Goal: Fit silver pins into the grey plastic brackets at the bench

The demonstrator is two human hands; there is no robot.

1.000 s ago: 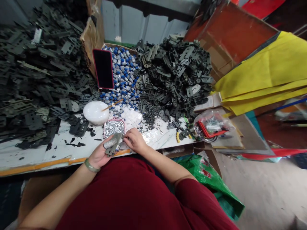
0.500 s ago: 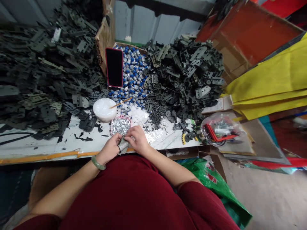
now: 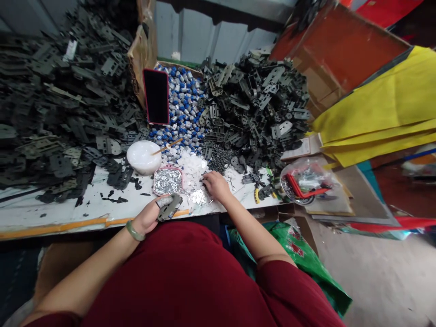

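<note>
Dark grey slotted part (image 3: 170, 210), one, gripped in left hand (image 3: 147, 217), just nearer the wearer than the pink-rimmed tray (image 3: 181, 177). Right hand (image 3: 218, 186), fingers curled, contents unclear, right of the tray beside white flakes (image 3: 190, 167). Step, apparently: small-piece pickup, calling for fine fingertip pinch, steady left grip.

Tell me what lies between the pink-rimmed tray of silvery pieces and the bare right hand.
A loose spread of small flat white pieces lies between the tray and the right hand, as the head view shows.
</note>
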